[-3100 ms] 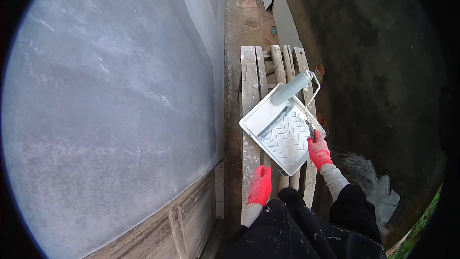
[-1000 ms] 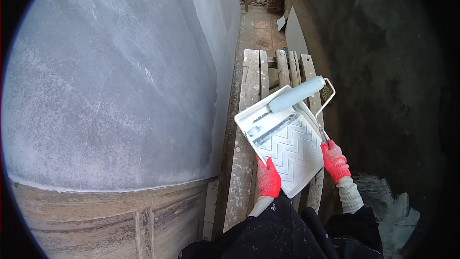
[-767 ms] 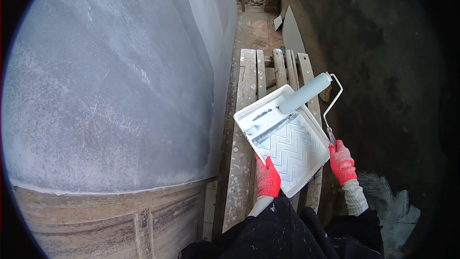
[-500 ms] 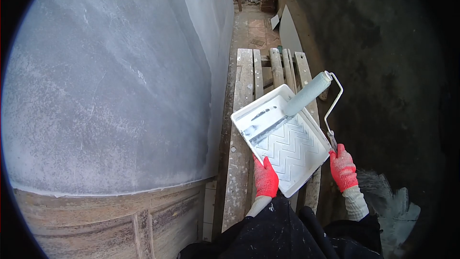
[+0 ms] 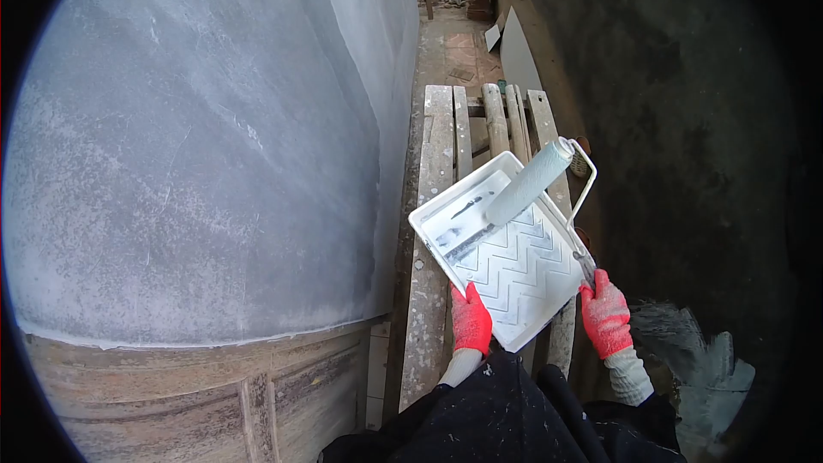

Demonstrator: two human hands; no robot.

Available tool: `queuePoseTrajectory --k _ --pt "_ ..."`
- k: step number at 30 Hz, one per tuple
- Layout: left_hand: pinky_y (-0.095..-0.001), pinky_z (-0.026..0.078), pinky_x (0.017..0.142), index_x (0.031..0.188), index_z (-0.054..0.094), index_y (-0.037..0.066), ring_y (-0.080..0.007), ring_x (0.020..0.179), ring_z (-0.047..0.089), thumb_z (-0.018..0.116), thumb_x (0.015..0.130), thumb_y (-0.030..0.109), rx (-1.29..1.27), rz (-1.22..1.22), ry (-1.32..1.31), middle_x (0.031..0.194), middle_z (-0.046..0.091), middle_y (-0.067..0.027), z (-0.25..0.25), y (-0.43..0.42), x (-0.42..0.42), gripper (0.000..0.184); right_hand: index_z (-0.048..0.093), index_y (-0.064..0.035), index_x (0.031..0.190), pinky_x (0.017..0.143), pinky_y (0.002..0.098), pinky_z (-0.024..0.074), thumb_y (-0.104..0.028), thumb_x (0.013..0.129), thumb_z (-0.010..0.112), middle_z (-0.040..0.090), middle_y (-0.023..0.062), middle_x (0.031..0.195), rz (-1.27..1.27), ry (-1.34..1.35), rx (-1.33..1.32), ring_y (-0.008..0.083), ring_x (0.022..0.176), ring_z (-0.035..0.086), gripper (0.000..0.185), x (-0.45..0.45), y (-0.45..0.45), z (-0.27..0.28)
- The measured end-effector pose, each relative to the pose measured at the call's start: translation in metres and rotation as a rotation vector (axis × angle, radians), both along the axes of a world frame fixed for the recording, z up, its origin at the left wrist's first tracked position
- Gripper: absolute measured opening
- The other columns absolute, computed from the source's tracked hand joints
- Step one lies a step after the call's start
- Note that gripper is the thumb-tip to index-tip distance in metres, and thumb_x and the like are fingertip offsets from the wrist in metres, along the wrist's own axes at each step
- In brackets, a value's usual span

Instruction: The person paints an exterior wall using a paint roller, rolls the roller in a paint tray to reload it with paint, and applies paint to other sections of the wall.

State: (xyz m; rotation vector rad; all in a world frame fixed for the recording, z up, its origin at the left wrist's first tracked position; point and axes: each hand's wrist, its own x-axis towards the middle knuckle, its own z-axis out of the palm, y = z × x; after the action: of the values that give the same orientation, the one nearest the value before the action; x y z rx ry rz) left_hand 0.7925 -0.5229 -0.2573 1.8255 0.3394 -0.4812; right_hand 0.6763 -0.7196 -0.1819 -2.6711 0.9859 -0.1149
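A white paint tray with zigzag ridges is tilted in front of me, with white paint in its far trough. My left hand, in a red and white work glove, is closed on the tray's near left edge. My right hand, gloved alike, is wrapped round the handle of a paint roller. The roller's pale, wet sleeve slants over the trough, its lower end at the paint. Its bent wire frame curves round the tray's right side.
Beneath the tray stands a paint-spattered wooden plank bench. A grey plastered wall rises on the left above wooden panelling. On the right is a dark wall with a white paint patch. White boards lean farther back.
The roller has moved left and lower over the tray, deeper toward the trough. My right hand has shifted slightly left and down with it. The tray has moved slightly left.
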Motion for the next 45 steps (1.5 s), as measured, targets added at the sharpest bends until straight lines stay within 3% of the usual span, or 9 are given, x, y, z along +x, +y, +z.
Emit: queuePoseTrajectory --k 5,12,18,23,26,33,35,42,45 --pt "-0.0447 0.043 0.094 0.131 0.044 -0.001 -0.0397 0.115 0.053 0.04 0.099 0.034 0.014 0.019 0.037 0.125 0.055 -0.0248 -0.004 0.006 0.0 0.047 0.053 -0.0058 0.115 0.069 0.0478 0.0499 -0.027 0.085 0.063 0.063 0.0175 0.091 -0.025 -0.003 -0.197 0.0379 0.082 0.063 0.038 0.03 -0.021 -0.005" --pt "-0.0439 0.043 0.094 0.133 0.04 -0.002 -0.04 0.115 0.053 0.04 0.099 0.032 0.001 -0.014 0.045 0.124 0.055 -0.0262 -0.001 0.005 0.002 0.048 0.054 -0.0058 0.118 0.072 0.0487 0.0498 -0.028 0.087 0.061 0.064 0.0197 0.097 0.087 -0.144 -0.002 0.0408 0.084 0.063 0.039 0.043 0.014 -0.034" --pt "-0.0428 0.041 0.097 0.138 0.035 -0.001 -0.04 0.118 0.051 0.039 0.099 0.033 -0.027 -0.039 0.049 0.129 0.052 -0.0262 -0.011 0.012 -0.001 0.052 0.054 -0.0043 0.115 0.073 0.0503 0.0476 -0.028 0.088 0.059 0.063 0.0249 0.092 0.058 -0.007 0.372 0.0457 0.085 0.06 0.037 0.03 0.055 -0.017" --pt "-0.0405 0.04 0.099 0.143 0.029 0.001 -0.0366 0.122 0.049 0.038 0.1 0.03 -0.156 -0.001 0.054 0.134 0.048 -0.024 -0.021 0.011 -0.004 0.053 0.055 -0.0023 0.111 0.069 0.0495 0.046 -0.034 0.089 0.056 0.062 0.0254 0.088 0.044 0.059 0.442 0.048 0.083 0.058 0.039 0.003 0.047 -0.005" --pt "-0.0399 0.039 0.1 0.144 0.027 0.001 -0.0354 0.122 0.049 0.039 0.1 0.026 -0.201 0.065 0.025 0.135 0.047 -0.0233 -0.01 0.007 -0.006 0.052 0.056 -0.0031 0.101 0.05 0.0304 0.0418 -0.033 0.091 0.051 0.052 0.0032 0.067 -0.137 0.143 0.895 0.012 0.053 0.05 0.032 -0.004 0.036 -0.009" --pt "-0.0392 0.04 0.099 0.144 0.026 0.0 -0.0346 0.121 0.05 0.045 0.097 0.019 -0.355 0.107 0.066 0.134 0.048 -0.0229 -0.01 0.005 -0.006 0.054 0.055 -0.003 0.1 0.055 0.0339 0.044 -0.037 0.092 0.048 0.055 0.0059 0.069 -0.098 0.317 0.978 0.0172 0.057 0.054 0.035 0.035 0.032 -0.013" --pt "-0.0389 0.041 0.098 0.143 0.028 0.0 -0.0339 0.119 0.051 0.047 0.096 0.02 -0.169 0.016 0.065 0.132 0.05 -0.0224 -0.025 0.008 -0.006 0.054 0.054 -0.0033 0.1 0.055 0.0328 0.0446 -0.039 0.093 0.046 0.054 0.0049 0.069 -0.07 0.249 1.112 0.0166 0.058 0.054 0.037 0.05 0.033 -0.019" --pt "-0.0389 0.041 0.098 0.141 0.031 -0.001 -0.0342 0.12 0.051 0.048 0.096 0.023 -0.246 0.126 0.012 0.131 0.05 -0.0227 -0.022 0.003 -0.004 0.054 0.055 -0.0034 0.101 0.051 0.0306 0.0446 -0.04 0.094 0.045 0.053 0.0046 0.07 -0.048 0.342 1.081 0.0158 0.054 0.052 0.039 0.057 0.021 0.005" --pt "-0.0388 0.04 0.099 0.141 0.032 -0.001 -0.0339 0.12 0.05 0.047 0.096 0.021 -0.081 0.12 0.046 0.132 0.05 -0.0227 -0.021 0.0 -0.001 0.052 0.054 -0.0024 0.099 0.05 0.0298 0.0437 -0.041 0.094 0.046 0.052 0.0049 0.07 -0.065 0.372 1.055 0.0149 0.053 0.051 0.04 0.041 0.014 0.019"
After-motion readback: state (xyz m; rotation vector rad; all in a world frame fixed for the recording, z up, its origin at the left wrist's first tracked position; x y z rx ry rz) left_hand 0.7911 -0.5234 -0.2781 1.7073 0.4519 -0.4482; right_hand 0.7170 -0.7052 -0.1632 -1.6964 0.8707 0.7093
